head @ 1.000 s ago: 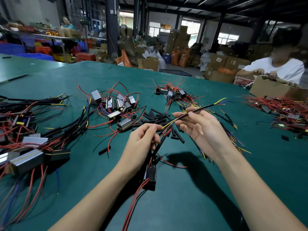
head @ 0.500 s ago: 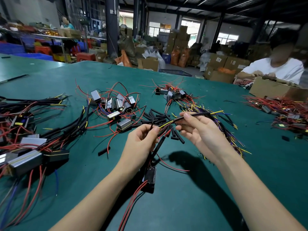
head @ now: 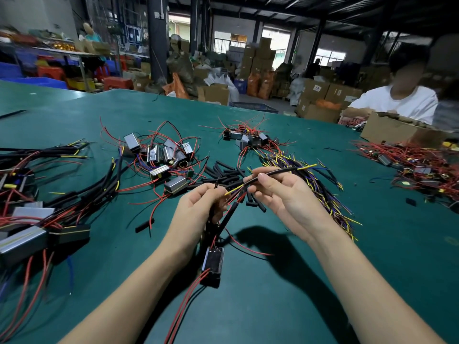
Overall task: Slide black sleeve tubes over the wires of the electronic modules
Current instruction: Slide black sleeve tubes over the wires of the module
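Head view: left hand [head: 198, 207] fingers pinch the module's [head: 213, 265] wires above it; right of that, right hand [head: 285, 192] fingers pinch a black sleeve [head: 275, 173] with yellow wire poking out. Risk: loose wire ends splay and snag the sleeve mouth.

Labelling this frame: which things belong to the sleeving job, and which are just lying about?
In the job:
- left hand gripping wires of the hanging black rectangular module
- right hand pinching the thin black sleeve tube
- loose short black tubes

Lying about:
- brown cardboard box
- red plastic stool
- blue crate
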The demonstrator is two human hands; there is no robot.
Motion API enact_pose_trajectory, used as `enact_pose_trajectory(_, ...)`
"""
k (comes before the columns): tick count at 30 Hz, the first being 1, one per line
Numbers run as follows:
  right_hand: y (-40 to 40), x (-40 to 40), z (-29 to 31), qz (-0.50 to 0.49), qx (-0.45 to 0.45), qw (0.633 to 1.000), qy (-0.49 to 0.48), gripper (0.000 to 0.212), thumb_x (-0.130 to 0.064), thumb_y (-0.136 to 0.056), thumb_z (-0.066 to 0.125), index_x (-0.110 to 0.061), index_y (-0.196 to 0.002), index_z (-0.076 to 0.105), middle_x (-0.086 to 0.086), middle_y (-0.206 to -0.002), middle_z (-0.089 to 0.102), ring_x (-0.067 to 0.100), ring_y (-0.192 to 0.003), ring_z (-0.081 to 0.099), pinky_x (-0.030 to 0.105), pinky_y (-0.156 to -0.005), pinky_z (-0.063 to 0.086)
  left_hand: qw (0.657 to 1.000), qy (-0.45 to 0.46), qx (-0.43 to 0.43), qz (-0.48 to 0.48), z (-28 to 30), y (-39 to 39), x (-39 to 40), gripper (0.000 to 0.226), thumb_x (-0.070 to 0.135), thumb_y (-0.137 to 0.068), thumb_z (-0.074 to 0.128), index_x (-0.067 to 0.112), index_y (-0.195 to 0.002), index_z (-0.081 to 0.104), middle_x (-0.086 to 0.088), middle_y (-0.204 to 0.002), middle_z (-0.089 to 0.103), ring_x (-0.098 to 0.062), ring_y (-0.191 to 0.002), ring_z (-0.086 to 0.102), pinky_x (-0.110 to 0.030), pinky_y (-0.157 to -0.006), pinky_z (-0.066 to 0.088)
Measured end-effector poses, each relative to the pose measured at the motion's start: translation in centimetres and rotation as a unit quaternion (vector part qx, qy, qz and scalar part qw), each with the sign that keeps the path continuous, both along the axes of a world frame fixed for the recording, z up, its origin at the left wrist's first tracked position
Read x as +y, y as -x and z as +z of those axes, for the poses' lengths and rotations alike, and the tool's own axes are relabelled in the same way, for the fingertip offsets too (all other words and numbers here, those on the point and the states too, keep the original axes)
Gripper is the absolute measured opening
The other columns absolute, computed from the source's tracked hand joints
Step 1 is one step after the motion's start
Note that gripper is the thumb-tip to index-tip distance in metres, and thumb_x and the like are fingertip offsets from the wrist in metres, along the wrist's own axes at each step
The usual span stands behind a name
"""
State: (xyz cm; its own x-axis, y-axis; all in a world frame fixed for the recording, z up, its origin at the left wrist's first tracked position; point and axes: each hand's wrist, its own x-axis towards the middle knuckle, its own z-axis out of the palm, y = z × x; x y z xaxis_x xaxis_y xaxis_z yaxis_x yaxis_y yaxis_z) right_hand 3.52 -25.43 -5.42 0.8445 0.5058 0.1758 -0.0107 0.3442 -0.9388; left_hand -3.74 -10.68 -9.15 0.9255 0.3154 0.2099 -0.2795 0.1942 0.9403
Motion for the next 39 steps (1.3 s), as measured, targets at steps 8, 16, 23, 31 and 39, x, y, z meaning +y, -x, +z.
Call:
enact_pose_trajectory(8,0.3,0.0,0.1,0.016,0.001,1.000,-0.015,0.015,0.006,-0.092,0.046,-0.003,-0.092,0.058,0.011,-0.086,0.072,0.015,-0.069,0.068,0.019,-0.067,0.055,0.999,0.031,0.009,0.004,-0.5,-0.6,0.0,0.004,0.013,-0.091,0.056,0.014,-0.087,0.056,0.002,-0.055,0.058,-0.011,-0.051,0.037,-0.013,-0.045,0.030)
enact_pose_trajectory(16,0.4,0.2,0.0,0.020,0.023,0.998,-0.046,0.017,0.008,-0.092,0.045,-0.002,-0.089,0.058,0.015,-0.088,0.071,0.018,-0.072,0.068,0.020,-0.069,0.055,1.000,-0.007,-0.015,0.014,-0.6,-0.5,0.2,0.010,0.016,-0.092,0.055,0.012,-0.092,0.064,0.007,-0.057,0.058,-0.004,-0.047,0.034,-0.010,-0.045,0.029)
enact_pose_trajectory(23,0.7,0.8,-0.9,0.021,0.050,0.993,-0.101,0.019,0.008,-0.092,0.043,-0.002,-0.087,0.058,0.013,-0.089,0.072,0.017,-0.074,0.070,0.018,-0.071,0.055,0.999,-0.016,-0.023,0.024,-0.4,-0.1,0.1,0.009,0.013,-0.092,0.055,0.012,-0.090,0.064,0.006,-0.056,0.059,-0.002,-0.045,0.036,-0.010,-0.046,0.030)
enact_pose_trajectory(31,0.8,1.0,-1.1,0.015,-0.021,0.998,-0.063,0.018,0.010,-0.091,0.044,0.000,-0.088,0.059,0.013,-0.091,0.072,0.018,-0.076,0.070,0.022,-0.075,0.055,0.999,-0.010,-0.005,0.037,-0.3,-0.1,0.1,0.007,0.017,-0.090,0.059,0.013,-0.085,0.062,0.006,-0.055,0.060,-0.003,-0.045,0.033,-0.011,-0.044,0.028)
enact_pose_trajectory(39,1.1,1.7,-1.3,-0.006,-0.066,0.997,-0.030,0.017,0.008,-0.092,0.047,-0.002,-0.089,0.060,0.014,-0.090,0.071,0.020,-0.076,0.068,0.024,-0.074,0.055,0.998,0.025,0.031,0.047,-0.4,-0.3,0.5,0.019,0.025,-0.091,0.058,0.016,-0.075,0.060,0.006,-0.058,0.060,-0.005,-0.044,0.033,-0.014,-0.042,0.026)
